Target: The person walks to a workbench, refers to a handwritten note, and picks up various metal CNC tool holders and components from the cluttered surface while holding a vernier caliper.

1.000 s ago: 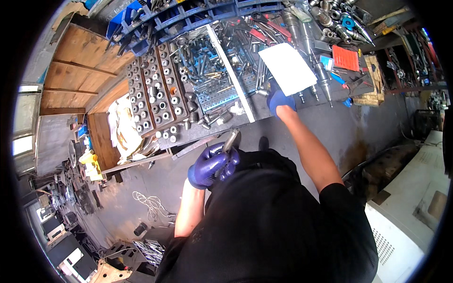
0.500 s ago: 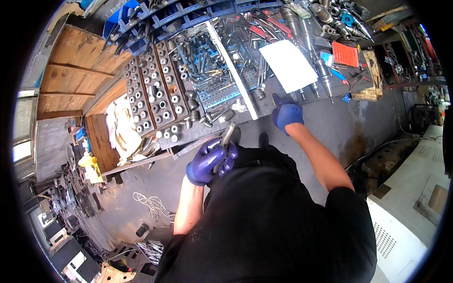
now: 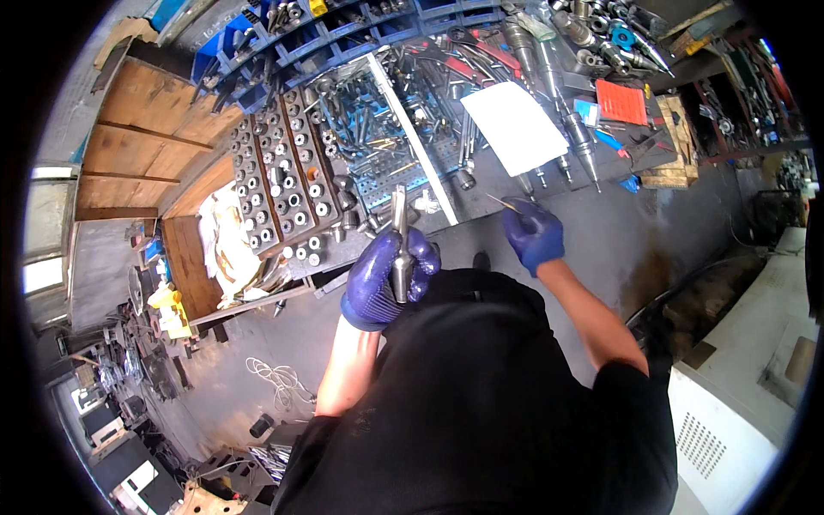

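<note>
In a dark blue coated glove, my left hand (image 3: pixel 369 281) is closed around a silver metal drill-like cutter (image 3: pixel 400 216). Its fluted end points up toward the bench, and its thicker collar and shank show between my fingers. My gloved right hand (image 3: pixel 536 237) is just off the bench edge with its fingers pinched together. From them a thin pointed rod (image 3: pixel 500 202) sticks out to the left; its exact kind is too small to tell. Nearest to that hand on the bench is a white sheet of paper (image 3: pixel 515 129).
A rack of round collets (image 3: pixel 292 163) stands at the left of the bench, beside a blue perforated tray (image 3: pixel 403 184) of loose bits. A white strip (image 3: pixel 412 137) crosses the tray. Tool holders (image 3: pixel 584 154), red-handled wrenches (image 3: pixel 455 64) and blue bins (image 3: pixel 343 39) lie farther off.
My right hand has drawn back from the bench edge, and a thin rod now shows in it. The cutter in my left hand has turned upright and moved slightly toward the bench.
</note>
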`<state>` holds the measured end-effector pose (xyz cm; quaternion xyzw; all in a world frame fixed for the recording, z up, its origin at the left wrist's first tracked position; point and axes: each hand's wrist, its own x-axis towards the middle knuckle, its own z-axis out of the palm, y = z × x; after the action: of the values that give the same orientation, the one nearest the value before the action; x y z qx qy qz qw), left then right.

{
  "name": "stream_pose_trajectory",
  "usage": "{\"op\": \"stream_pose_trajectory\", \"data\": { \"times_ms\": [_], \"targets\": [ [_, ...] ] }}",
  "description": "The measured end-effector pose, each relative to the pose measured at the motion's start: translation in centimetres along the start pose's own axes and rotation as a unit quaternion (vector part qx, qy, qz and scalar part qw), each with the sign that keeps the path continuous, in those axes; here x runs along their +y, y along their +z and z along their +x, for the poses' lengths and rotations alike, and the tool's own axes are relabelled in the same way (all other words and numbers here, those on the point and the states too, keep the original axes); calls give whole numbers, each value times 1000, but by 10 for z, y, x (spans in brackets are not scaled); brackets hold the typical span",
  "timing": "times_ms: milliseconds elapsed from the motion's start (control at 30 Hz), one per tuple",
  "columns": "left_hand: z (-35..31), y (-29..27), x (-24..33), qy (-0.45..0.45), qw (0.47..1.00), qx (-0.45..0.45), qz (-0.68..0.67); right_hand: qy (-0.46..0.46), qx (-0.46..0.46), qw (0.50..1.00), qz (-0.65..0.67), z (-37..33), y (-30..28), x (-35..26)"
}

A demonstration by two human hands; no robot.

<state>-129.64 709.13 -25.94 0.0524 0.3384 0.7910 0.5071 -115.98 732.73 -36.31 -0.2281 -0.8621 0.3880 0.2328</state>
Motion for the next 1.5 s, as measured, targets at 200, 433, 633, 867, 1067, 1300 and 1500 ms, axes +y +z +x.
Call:
{"op": "stream_pose_trajectory", "data": {
  "times_ms": [200,433,633,867,1067,1300,1500],
  "targets": [
    [0,38,8,36,992,10,120,-64,-23,977,202,28,-77,-158],
    [-7,53,13,52,976,22,212,68,-103,935,332,35,-70,-182],
    [-7,55,13,57,980,1,191,89,-114,938,316,37,-73,-184],
    [-7,52,15,54,981,-7,187,39,-108,949,295,39,-71,-186],
    [-4,46,12,57,976,1,209,141,-151,906,371,41,-76,-185],
    [-8,29,18,23,942,65,329,250,-208,832,449,39,-73,-167],
    [-9,14,13,-16,936,122,329,133,-84,913,377,11,-34,-107]
  ]
}}
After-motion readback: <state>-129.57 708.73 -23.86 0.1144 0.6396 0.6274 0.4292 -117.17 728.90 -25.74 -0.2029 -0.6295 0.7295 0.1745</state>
